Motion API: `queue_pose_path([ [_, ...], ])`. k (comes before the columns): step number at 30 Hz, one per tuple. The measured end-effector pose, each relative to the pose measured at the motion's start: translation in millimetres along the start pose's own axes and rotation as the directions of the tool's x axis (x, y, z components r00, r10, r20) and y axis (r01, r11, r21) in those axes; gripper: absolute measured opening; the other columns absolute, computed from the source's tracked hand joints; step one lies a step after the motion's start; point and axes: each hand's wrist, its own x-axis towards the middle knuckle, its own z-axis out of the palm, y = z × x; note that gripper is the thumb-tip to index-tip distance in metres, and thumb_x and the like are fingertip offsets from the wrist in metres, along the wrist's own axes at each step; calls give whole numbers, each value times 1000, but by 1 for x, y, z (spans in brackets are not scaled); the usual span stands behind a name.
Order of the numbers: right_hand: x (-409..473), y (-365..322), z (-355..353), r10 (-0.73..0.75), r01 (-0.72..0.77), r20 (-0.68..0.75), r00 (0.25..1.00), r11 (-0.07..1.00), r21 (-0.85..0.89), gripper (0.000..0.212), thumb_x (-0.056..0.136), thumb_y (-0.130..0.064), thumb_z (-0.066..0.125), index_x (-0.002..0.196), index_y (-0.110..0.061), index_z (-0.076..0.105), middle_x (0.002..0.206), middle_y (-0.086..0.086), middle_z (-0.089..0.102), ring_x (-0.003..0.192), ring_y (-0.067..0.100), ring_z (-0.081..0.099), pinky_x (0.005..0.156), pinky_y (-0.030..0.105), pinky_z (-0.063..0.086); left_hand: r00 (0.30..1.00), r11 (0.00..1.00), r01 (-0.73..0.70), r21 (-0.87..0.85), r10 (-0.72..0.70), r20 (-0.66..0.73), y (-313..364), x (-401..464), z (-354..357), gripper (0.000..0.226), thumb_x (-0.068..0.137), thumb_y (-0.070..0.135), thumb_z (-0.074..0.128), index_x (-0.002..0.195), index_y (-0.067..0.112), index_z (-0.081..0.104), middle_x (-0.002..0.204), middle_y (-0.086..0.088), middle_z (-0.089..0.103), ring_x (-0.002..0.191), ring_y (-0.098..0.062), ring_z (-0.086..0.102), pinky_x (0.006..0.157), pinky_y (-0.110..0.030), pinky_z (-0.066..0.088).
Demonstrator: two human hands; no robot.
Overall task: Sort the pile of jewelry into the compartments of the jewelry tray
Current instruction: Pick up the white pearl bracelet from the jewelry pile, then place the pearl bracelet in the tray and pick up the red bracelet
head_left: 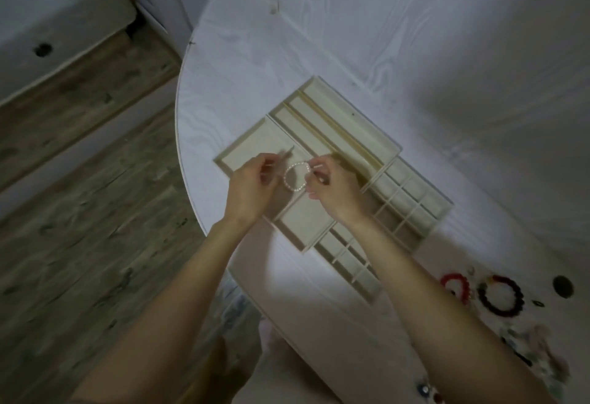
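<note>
Two hands hold a pearl bracelet over the tray at mid-frame.

The left hand and right hand each pinch a side of the bracelet, above the tray and its wide left compartments. The pile lies at lower right. Best practice, arguably: lower the loop flat into one wide compartment, releasing both pinches together so it does not straddle a divider.

Round white wood-grain table under dim light, brighter patch at near edge. Grey-brown plank floor to left. White furniture at upper left.
</note>
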Motion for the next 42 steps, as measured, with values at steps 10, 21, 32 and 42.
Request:
queue_pose_path([
  [10, 2, 19, 3, -427, 394, 171, 888, 515, -761, 29, 86, -16, 51, 110, -12, 68, 123, 3, 61, 111, 26, 45, 91, 39, 39, 788, 520, -614, 594, 443, 428, -32, 7, -6, 39, 92, 32, 34, 107, 22, 69, 113, 6, 66, 121, -24, 48, 106, -50, 20],
  [21, 4, 24, 11, -388, 421, 258, 885, 429, -800, 51, 94, -39, 24, 110, -15, 66, 130, 3, 54, 131, 27, 30, 103, 41, 24, 770, 436, -617, 655, 504, 390, -28, 13, -7, 40, 88, 27, 35, 105, 14, 69, 113, 0, 67, 121, -27, 52, 105, -64, 19],
  [32, -11, 23, 3, -342, 383, 219, 914, 547, -744, 45, 97, -39, 29, 128, -18, 53, 146, 1, 39, 142, 25, 12, 113, 43, 15, 805, 623, -592, 511, 483, 345, -24, 3, -1, 47, 90, 29, 32, 121, 11, 62, 126, -7, 61, 124, -28, 49, 108, -50, 25],
  [42, -148, 88, -76, -293, 77, -298, 908, 818, -570, 29, 89, -22, 44, 99, -11, 68, 96, 6, 67, 88, 23, 59, 76, 32, 48, 877, 930, -290, -226, 352, 328, 64, -104, 59, 31, 87, 24, 62, 117, 19, 57, 96, 8, 62, 81, -3, 57, 70, -17, 47],
])
